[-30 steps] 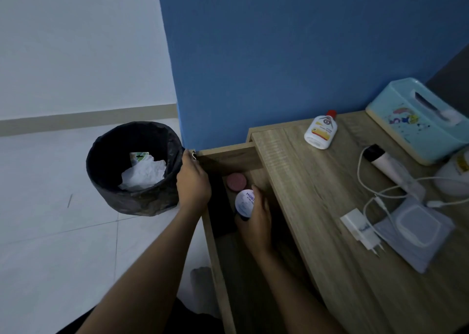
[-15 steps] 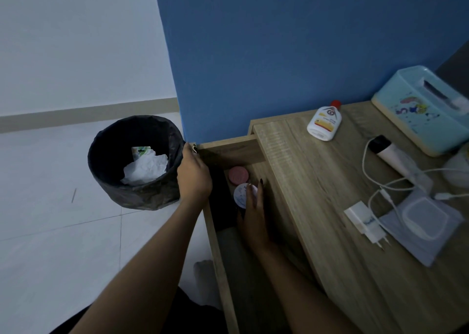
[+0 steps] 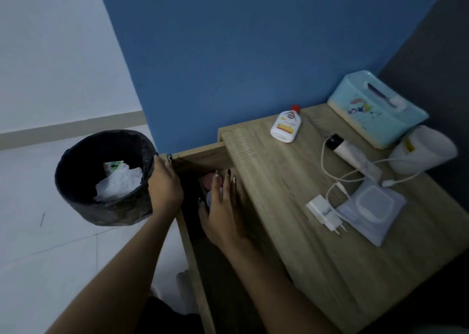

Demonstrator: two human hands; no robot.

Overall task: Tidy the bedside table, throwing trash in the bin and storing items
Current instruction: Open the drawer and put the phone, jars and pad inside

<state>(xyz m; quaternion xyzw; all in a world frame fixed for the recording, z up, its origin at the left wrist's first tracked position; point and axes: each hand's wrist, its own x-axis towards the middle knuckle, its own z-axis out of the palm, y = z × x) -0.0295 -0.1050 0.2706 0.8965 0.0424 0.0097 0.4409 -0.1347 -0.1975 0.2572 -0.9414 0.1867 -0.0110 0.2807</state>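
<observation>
The bedside table's drawer (image 3: 203,153) stands pulled open to the left. My left hand (image 3: 165,184) grips the drawer's front edge at its far corner. My right hand (image 3: 224,206) lies inside the drawer, fingers spread and flat, over a small white jar (image 3: 209,198) that is mostly hidden beneath it. A pink-lidded jar (image 3: 208,179) sits just beyond my fingertips in the drawer. On the wooden tabletop (image 3: 291,232) lie a white lotion bottle with a red cap (image 3: 286,125), a white tube with a black cap (image 3: 352,153), a white charger with cable (image 3: 323,214) and a wipes pack (image 3: 370,208).
A black-lined bin (image 3: 76,194) with crumpled white trash stands on the floor left of the drawer, close to my left hand. A light blue tissue box (image 3: 375,110) and a white round container (image 3: 421,151) sit at the table's back right, against the blue wall.
My right hand set the white jar down in the drawer beside the pink-lidded jar and opened flat over it. My left hand stayed on the drawer front.
</observation>
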